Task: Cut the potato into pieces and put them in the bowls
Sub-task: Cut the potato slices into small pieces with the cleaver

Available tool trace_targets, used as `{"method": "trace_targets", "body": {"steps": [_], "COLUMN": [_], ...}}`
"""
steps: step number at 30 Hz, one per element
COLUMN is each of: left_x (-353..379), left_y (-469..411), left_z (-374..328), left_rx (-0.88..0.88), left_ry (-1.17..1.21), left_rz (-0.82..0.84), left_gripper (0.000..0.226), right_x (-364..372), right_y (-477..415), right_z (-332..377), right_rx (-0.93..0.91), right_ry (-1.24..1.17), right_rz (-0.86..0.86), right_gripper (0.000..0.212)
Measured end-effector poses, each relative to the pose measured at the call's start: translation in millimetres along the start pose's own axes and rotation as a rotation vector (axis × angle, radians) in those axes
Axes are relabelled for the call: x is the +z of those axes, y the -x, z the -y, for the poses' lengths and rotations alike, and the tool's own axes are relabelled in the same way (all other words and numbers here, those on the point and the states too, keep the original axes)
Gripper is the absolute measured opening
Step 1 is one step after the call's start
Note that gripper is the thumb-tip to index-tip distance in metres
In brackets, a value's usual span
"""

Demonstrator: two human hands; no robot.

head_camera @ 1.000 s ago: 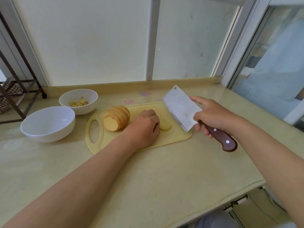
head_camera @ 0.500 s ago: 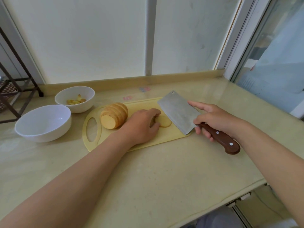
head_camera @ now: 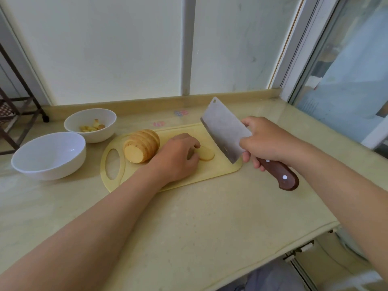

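Note:
A sliced potato [head_camera: 141, 148] stands as a leaning row of rounds on the left of the yellow cutting board [head_camera: 210, 173]. A few loose slices [head_camera: 206, 154] lie flat mid-board, and my left hand [head_camera: 178, 157] holds them down with curled fingers that hide part of them. My right hand [head_camera: 266, 141] grips the brown handle of a cleaver [head_camera: 223, 129]; its blade is raised just right of the slices, edge toward them. Two white bowls sit left of the board: the near large bowl [head_camera: 49, 155] holds nothing, the far small bowl [head_camera: 90, 124] holds potato pieces.
The beige counter [head_camera: 189, 227] ends at a front edge lower right. A raised lip and white wall panels run behind the board. A dark metal rack [head_camera: 14, 114] stands at far left, a window frame at right.
The cleaver has lifted off the board and its blade now stands higher and more upright. My left hand has curled back over the loose slices.

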State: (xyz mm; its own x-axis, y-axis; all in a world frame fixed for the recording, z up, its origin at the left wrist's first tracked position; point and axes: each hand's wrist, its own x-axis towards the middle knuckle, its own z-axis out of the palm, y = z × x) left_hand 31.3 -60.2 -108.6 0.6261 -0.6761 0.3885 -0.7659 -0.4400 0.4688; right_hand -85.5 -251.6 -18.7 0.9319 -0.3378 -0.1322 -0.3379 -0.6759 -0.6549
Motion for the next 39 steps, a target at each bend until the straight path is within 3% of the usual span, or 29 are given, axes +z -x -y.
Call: {"method": "trace_targets", "body": {"steps": [4, 8, 15, 18, 30, 39], "left_x": [-1, 0, -10, -9, -3, 21], "left_y": [3, 5, -9, -15, -24, -17], "left_z": [-2, -5, -10, -14, -40, -87], "left_rx": [0.014, 0.044, 0.083, 0.058, -0.151, -0.467], "left_ry": [-0.011, -0.067, -0.158, -0.154, -0.315, -0.471], "left_rz": [-0.018, 0.053, 0.361, 0.433, 0.415, 0.206], "left_gripper": [0.020, 0.032, 0.054, 0.051, 0.022, 0.031], "right_x": [-3, -2, 14, 21, 18, 18], "right_y": [-4, -6, -26, -34, -44, -38], "right_z": [5, -4, -38, -48, -61, -56], "right_rx": [-0.030, 0.000, 0.097, 0.075, 0.035, 0.043], "right_ry": [0.106, 0.058, -0.401, -0.533, -0.657, -0.596], "right_rz": [-0.027, -0.055, -0.046, -0.043, 0.027, 0.067], "right_gripper": [0.037, 0.033, 0.021, 0.018, 0.014, 0.019]}}
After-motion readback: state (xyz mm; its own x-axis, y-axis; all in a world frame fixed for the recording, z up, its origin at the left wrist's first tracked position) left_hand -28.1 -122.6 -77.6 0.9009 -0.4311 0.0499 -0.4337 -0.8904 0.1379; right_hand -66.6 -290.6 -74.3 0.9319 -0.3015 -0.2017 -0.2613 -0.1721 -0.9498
